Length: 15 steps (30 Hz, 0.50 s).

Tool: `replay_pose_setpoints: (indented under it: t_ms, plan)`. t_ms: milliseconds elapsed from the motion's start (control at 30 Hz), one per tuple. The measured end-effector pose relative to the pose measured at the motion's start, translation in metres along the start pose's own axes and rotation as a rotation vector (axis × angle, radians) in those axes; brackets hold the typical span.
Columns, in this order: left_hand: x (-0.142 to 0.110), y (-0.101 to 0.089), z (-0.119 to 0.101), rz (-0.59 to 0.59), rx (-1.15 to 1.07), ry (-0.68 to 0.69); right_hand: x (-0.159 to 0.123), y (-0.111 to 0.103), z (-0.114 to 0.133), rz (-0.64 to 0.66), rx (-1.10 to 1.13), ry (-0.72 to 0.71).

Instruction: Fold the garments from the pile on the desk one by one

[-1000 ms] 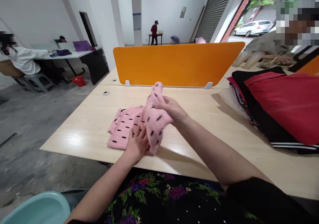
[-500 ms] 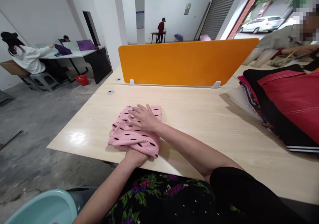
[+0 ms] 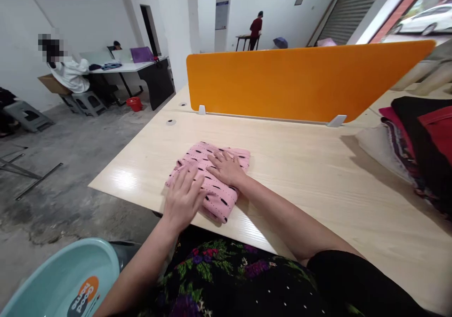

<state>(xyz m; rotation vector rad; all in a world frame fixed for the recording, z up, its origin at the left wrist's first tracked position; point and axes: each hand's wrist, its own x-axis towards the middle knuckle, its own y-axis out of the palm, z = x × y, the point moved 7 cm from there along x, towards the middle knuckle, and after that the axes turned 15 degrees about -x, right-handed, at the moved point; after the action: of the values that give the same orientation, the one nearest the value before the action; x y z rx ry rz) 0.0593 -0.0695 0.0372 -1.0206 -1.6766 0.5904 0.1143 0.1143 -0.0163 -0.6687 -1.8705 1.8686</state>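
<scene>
A folded pink cloth with black dashes [image 3: 197, 159] lies on the light wooden table [image 3: 293, 166], near its front edge. My left hand [image 3: 181, 199] rests flat on the near part of the cloth, fingers spread and open. My right hand [image 3: 226, 166] lies flat on the cloth's right part, fingers stretched out. Neither hand grips anything.
An orange divider panel [image 3: 300, 79] stands across the table's far side. A pile of red, black and patterned fabrics [image 3: 420, 147] sits at the right. A pale blue basin [image 3: 63, 284] is at lower left. People work at tables in the background [image 3: 70, 70].
My right hand folded the raised half of the pink cloth down over the rest. My left hand came out from under the edge and now lies on top. The view shifted.
</scene>
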Motion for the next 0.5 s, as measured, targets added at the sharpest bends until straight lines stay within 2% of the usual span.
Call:
replay_pose_setpoints:
  t_ms: [100, 200, 267, 367, 433, 500]
  plan:
    - [0.021, 0.026, 0.046, 0.158, 0.094, -0.212, -0.008, 0.001, -0.002, 0.001, 0.002, 0.033]
    - [0.021, 0.04, 0.066, 0.221, 0.078, -0.281, -0.012, 0.002, -0.002, -0.016, -0.001, 0.043]
    - [0.009, 0.035, 0.065, 0.136, 0.039, -0.318, -0.014, 0.003, -0.003, -0.042, 0.005, 0.036]
    - [-0.026, 0.015, 0.057, -0.136, -0.12, -0.461, -0.017, -0.002, -0.015, -0.177, 0.074, 0.022]
    - [-0.054, 0.009, 0.051, -0.306, -0.316, -0.583, -0.017, -0.005, -0.037, -0.291, 0.142, 0.107]
    - [-0.077, 0.012, 0.047, -0.426, -0.567, -0.712, -0.011, 0.005, -0.063, -0.225, 0.154, 0.235]
